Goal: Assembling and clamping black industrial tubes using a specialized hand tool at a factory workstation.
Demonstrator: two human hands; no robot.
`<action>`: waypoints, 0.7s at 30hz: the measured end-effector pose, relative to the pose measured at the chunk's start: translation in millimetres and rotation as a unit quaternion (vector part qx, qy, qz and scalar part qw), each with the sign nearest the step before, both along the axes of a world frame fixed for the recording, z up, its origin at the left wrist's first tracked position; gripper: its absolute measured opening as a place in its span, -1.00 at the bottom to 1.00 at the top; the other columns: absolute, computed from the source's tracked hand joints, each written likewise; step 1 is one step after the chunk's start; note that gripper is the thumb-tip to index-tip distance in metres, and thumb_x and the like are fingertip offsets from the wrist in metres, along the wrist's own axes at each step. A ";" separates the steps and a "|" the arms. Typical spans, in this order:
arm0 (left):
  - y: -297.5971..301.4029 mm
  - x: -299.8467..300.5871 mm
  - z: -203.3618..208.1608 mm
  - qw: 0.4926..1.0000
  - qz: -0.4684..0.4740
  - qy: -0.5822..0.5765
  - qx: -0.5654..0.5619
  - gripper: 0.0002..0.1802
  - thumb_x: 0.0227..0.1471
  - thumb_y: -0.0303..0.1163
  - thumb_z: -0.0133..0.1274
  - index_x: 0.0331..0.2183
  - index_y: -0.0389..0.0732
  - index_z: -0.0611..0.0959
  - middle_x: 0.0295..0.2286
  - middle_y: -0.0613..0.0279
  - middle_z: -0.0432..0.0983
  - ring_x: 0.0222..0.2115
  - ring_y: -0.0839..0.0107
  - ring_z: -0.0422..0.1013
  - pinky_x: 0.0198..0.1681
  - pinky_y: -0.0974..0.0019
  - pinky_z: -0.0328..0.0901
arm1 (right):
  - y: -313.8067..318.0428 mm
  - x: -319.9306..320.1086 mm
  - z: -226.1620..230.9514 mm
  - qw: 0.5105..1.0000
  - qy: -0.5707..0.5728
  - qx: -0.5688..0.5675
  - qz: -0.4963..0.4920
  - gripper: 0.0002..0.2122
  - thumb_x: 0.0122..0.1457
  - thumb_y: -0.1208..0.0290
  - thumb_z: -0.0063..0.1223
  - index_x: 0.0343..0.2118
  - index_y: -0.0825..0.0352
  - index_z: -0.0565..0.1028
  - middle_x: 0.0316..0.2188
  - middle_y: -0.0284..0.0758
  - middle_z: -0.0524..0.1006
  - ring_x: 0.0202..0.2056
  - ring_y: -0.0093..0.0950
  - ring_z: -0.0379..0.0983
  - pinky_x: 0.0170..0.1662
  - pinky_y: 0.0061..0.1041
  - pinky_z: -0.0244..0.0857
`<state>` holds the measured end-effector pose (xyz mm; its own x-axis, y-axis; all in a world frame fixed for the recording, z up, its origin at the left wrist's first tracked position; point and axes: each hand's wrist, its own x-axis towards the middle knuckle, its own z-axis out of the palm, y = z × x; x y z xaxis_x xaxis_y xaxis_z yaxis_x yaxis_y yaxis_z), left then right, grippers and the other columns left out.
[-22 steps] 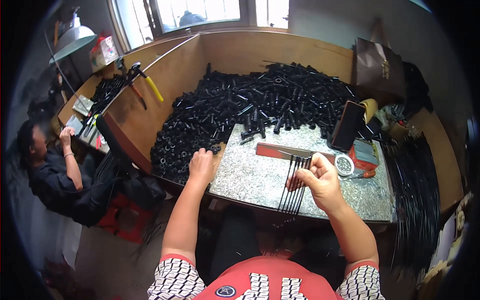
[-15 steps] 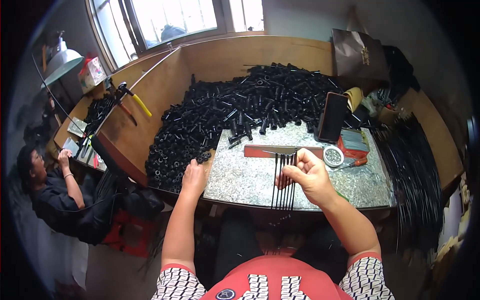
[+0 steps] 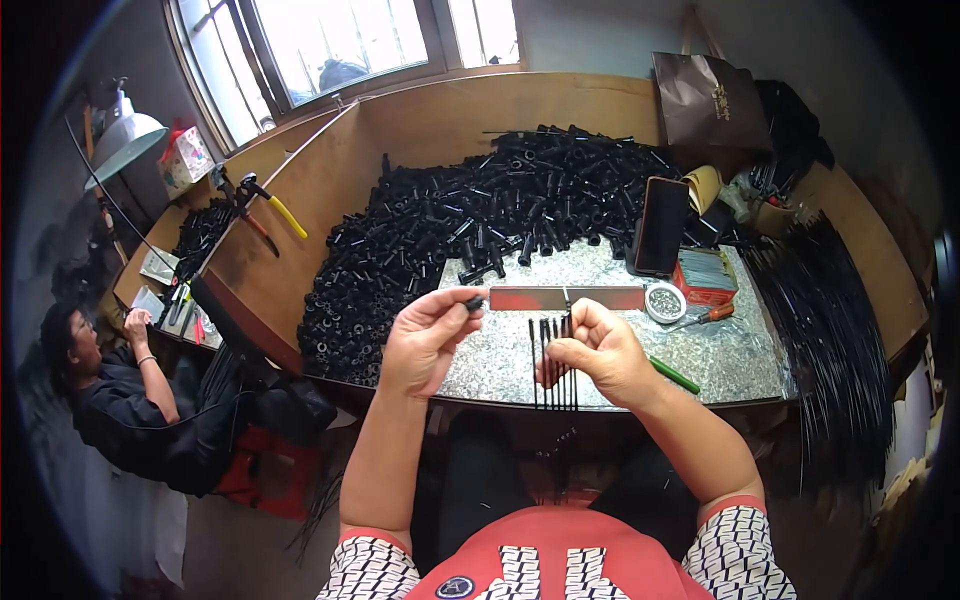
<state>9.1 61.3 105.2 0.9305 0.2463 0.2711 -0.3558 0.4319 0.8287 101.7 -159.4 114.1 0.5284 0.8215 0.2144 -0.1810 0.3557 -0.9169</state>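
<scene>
With left hand (image 3: 425,345), pinching a part (image 3: 474,302) left of the bar (image 3: 527,299); with right hand (image 3: 605,355), clamping fingers on rods (image 3: 553,392) in front of it.

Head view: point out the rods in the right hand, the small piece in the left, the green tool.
Rods (image 3: 545,342): head view, on the upper shafts.
Small piece (image 3: 474,303): head view, on its exposed end.
Green tool (image 3: 675,374): head view, mid-length.
</scene>
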 end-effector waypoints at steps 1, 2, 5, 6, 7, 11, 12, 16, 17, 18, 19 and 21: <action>-8.1 1.1 4.2 0.999 -0.026 -0.013 -0.016 -0.73 0.09 -0.61 -0.03 -0.12 -0.35 0.53 -0.13 0.04 0.48 -0.24 0.46 0.48 -0.14 0.44 0.40 | 3.3 -1.4 -1.2 1.000 0.003 0.012 0.013 -0.86 0.19 0.55 -0.01 -0.36 0.33 0.24 -0.48 -0.18 0.53 -0.43 -0.41 0.54 -0.36 -0.46 0.45; -15.5 0.8 9.0 0.999 -0.038 -0.013 -0.034 -0.71 0.06 -0.62 -0.01 -0.11 -0.35 0.52 -0.12 0.05 0.47 -0.23 0.45 0.47 -0.12 0.44 0.40 | 5.6 -2.9 -0.3 1.000 -0.001 0.004 0.019 -0.86 0.19 0.54 -0.02 -0.35 0.33 0.24 -0.46 -0.19 0.53 -0.42 -0.42 0.54 -0.36 -0.47 0.45; -21.7 3.3 7.8 0.995 -0.069 -0.045 -0.047 -0.71 0.05 -0.64 0.01 -0.12 -0.36 0.52 -0.17 0.09 0.49 -0.23 0.46 0.46 -0.10 0.42 0.39 | 10.4 -4.0 0.0 0.999 0.028 0.018 0.034 -0.87 0.18 0.58 0.01 -0.32 0.40 0.28 -0.45 -0.24 0.51 -0.42 -0.51 0.51 -0.36 -0.55 0.41; -23.2 3.3 8.5 0.996 -0.068 -0.040 -0.041 -0.72 0.05 -0.64 0.01 -0.13 -0.36 0.52 -0.20 0.12 0.49 -0.23 0.46 0.46 -0.10 0.41 0.38 | 11.1 -3.2 -0.6 0.999 0.029 0.017 0.036 -0.87 0.18 0.57 0.00 -0.32 0.40 0.28 -0.46 -0.24 0.51 -0.43 -0.51 0.51 -0.37 -0.56 0.41; -24.2 3.1 9.2 0.996 -0.068 -0.039 -0.041 -0.72 0.05 -0.64 0.01 -0.13 -0.36 0.52 -0.20 0.12 0.49 -0.23 0.46 0.46 -0.10 0.41 0.38 | 11.5 -2.6 -0.3 0.999 0.029 0.017 0.036 -0.87 0.18 0.57 0.00 -0.32 0.40 0.28 -0.46 -0.24 0.51 -0.43 -0.51 0.51 -0.37 -0.56 0.41; -31.8 2.8 15.4 0.995 -0.085 -0.046 -0.030 -0.70 0.04 -0.64 0.01 -0.12 -0.37 0.52 -0.17 0.08 0.48 -0.18 0.42 0.44 -0.06 0.38 0.36 | 13.5 0.2 -1.3 0.999 0.026 0.011 0.033 -0.87 0.19 0.55 0.00 -0.32 0.40 0.28 -0.47 -0.24 0.51 -0.44 -0.52 0.50 -0.38 -0.56 0.40; -34.0 2.5 17.4 0.994 -0.088 -0.059 -0.020 -0.69 0.04 -0.63 0.02 -0.11 -0.36 0.51 -0.15 0.06 0.48 -0.17 0.41 0.45 -0.06 0.38 0.36 | 13.9 0.9 -2.0 0.999 0.024 0.014 0.032 -0.87 0.19 0.55 0.00 -0.31 0.39 0.28 -0.47 -0.24 0.51 -0.45 -0.52 0.50 -0.38 -0.56 0.40; -36.9 -0.2 22.5 0.995 -0.079 -0.054 0.011 -0.65 0.03 -0.63 0.04 -0.08 -0.38 0.51 -0.14 0.06 0.47 -0.14 0.40 0.42 -0.01 0.34 0.32 | 14.6 1.8 -3.1 0.999 0.023 0.008 0.031 -0.87 0.18 0.55 0.01 -0.31 0.39 0.28 -0.48 -0.25 0.52 -0.46 -0.52 0.50 -0.39 -0.56 0.40; -38.1 -1.6 24.3 0.995 -0.065 -0.057 0.046 -0.65 0.01 -0.63 0.06 -0.09 -0.38 0.51 -0.15 0.09 0.48 -0.14 0.40 0.42 -0.01 0.33 0.30 | 14.7 1.2 -2.8 0.999 0.028 0.008 0.034 -0.87 0.18 0.55 0.01 -0.32 0.39 0.28 -0.48 -0.25 0.52 -0.45 -0.53 0.50 -0.38 -0.56 0.40; -38.9 -2.3 24.9 0.994 -0.052 -0.059 0.082 -0.64 0.00 -0.62 0.07 -0.09 -0.38 0.52 -0.17 0.12 0.48 -0.15 0.40 0.41 0.00 0.33 0.29 | 14.8 0.6 -2.5 0.999 0.033 0.008 0.037 -0.87 0.18 0.55 0.01 -0.32 0.39 0.28 -0.47 -0.26 0.52 -0.45 -0.53 0.50 -0.38 -0.57 0.39; -39.7 -2.6 24.1 0.993 -0.052 -0.059 0.082 -0.64 0.00 -0.62 0.07 -0.09 -0.38 0.52 -0.17 0.12 0.48 -0.15 0.40 0.41 0.00 0.33 0.29 | 15.2 -0.2 -2.1 0.999 0.033 0.008 0.037 -0.87 0.18 0.55 0.01 -0.32 0.39 0.28 -0.47 -0.26 0.52 -0.45 -0.53 0.50 -0.38 -0.57 0.39; -41.5 -2.3 22.1 0.990 0.005 -0.087 0.112 -0.66 -0.02 -0.63 0.10 -0.12 -0.38 0.55 -0.21 0.18 0.47 -0.17 0.42 0.41 -0.03 0.37 0.29 | 16.6 -2.2 -1.1 0.999 0.020 0.004 0.042 -0.86 0.17 0.56 0.02 -0.32 0.39 0.28 -0.47 -0.26 0.51 -0.44 -0.54 0.49 -0.38 -0.57 0.39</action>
